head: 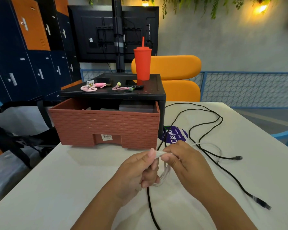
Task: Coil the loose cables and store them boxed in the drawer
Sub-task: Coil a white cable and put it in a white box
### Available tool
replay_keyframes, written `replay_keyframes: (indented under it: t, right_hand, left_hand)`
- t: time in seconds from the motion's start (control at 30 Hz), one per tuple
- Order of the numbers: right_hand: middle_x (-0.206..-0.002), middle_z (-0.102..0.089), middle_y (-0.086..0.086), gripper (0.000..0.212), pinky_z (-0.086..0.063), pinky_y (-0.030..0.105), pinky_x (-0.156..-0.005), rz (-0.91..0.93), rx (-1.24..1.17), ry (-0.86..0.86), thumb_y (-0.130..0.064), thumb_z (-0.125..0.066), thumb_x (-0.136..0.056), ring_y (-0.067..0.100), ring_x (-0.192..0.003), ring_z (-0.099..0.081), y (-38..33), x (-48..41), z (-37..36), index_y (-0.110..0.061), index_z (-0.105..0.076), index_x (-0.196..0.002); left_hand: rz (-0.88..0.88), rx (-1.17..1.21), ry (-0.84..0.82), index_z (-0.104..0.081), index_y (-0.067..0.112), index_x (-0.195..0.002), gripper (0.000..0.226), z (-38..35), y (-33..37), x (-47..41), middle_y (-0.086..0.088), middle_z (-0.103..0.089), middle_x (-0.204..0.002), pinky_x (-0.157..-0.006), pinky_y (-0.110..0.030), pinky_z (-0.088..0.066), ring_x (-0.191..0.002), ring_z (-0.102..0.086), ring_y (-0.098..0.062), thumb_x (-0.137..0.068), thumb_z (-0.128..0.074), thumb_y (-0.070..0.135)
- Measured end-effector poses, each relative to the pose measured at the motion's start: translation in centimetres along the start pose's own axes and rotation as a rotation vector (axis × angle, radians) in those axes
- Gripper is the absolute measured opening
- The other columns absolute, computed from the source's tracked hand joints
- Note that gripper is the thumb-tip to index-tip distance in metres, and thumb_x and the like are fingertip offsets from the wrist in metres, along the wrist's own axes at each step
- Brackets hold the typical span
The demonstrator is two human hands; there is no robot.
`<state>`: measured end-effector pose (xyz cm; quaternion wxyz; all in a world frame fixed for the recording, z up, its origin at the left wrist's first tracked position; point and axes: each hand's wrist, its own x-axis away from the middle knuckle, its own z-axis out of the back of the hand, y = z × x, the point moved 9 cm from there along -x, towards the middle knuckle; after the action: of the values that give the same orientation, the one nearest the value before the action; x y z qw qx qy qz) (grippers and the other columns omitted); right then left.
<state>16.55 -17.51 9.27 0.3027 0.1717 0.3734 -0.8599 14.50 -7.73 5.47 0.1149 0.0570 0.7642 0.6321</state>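
Left hand (pixel 136 170) and right hand (pixel 183 161) both pinched on partly coiled white cable (pixel 165 173), black cable (pixel 206 128) loose on surface (pixel 73 180).

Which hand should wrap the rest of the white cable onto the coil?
Probably the right hand: the loose white cable trails off on its side, while the left hand grips the coil.

Both forearms are reaching forward from the lower edge of view, converging at the centre. The left hand (pixel 136 170) is curling loosely, thumb raised and pressing toward the right hand (pixel 181 161), lower fingers (pixel 148 183) folding inward. The right hand is arching knuckles-up, its thumb and forefinger pinching closed against the left thumb tip.
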Motion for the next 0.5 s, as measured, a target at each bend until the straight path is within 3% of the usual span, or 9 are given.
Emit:
replay_keyframes:
  t: [0.13,0.2,0.33,0.5]
  right_hand:
    - [-0.066,-0.052,-0.014,0.036,-0.035,0.011,-0.056,-0.061,-0.354,-0.060,-0.056,-0.038,-0.086,0.000,-0.060,-0.046,-0.1,0.2,-1.2,-0.025,-0.056,-0.078]
    - [-0.063,-0.054,-0.012,0.036,-0.035,0.010,-0.055,-0.061,-0.424,-0.039,-0.054,-0.039,-0.085,-0.001,-0.057,-0.046,-0.3,0.3,-1.5,-0.023,-0.056,-0.077]
    - [-0.056,-0.051,-0.013,0.040,-0.033,0.013,-0.051,-0.073,-0.371,0.078,-0.061,-0.030,-0.080,0.002,-0.052,-0.045,0.1,0.5,-1.6,-0.028,-0.051,-0.073]
    - [-0.062,-0.053,-0.017,0.038,-0.034,0.015,-0.049,-0.069,-0.240,0.133,-0.066,-0.022,-0.079,0.004,-0.053,-0.047,-0.1,0.5,-1.6,-0.038,-0.045,-0.068]
  left_hand:
    - [0.010,0.154,-0.011,-0.046,0.024,-0.048,0.039,-0.1,0.2,0.0,0.009,-0.024,-0.040,-0.060,-0.023,-0.047,-0.034,-0.024,-0.007,-0.080,-0.042,0.047]
    - [0.029,0.190,-0.021,-0.044,0.023,-0.048,0.040,-0.2,0.0,-0.1,0.009,-0.024,-0.040,-0.060,-0.023,-0.047,-0.034,-0.025,-0.007,-0.079,-0.041,0.049]
    - [0.080,0.244,-0.049,-0.040,0.021,-0.048,0.044,-0.6,-0.6,-0.2,0.006,-0.028,-0.039,-0.065,-0.024,-0.050,-0.036,-0.031,-0.010,-0.078,-0.042,0.052]
    - [0.102,0.312,-0.016,-0.037,0.019,-0.045,0.049,-0.6,-0.8,-0.2,0.004,-0.032,-0.037,-0.062,-0.024,-0.049,-0.034,-0.034,-0.011,-0.075,-0.045,0.056]
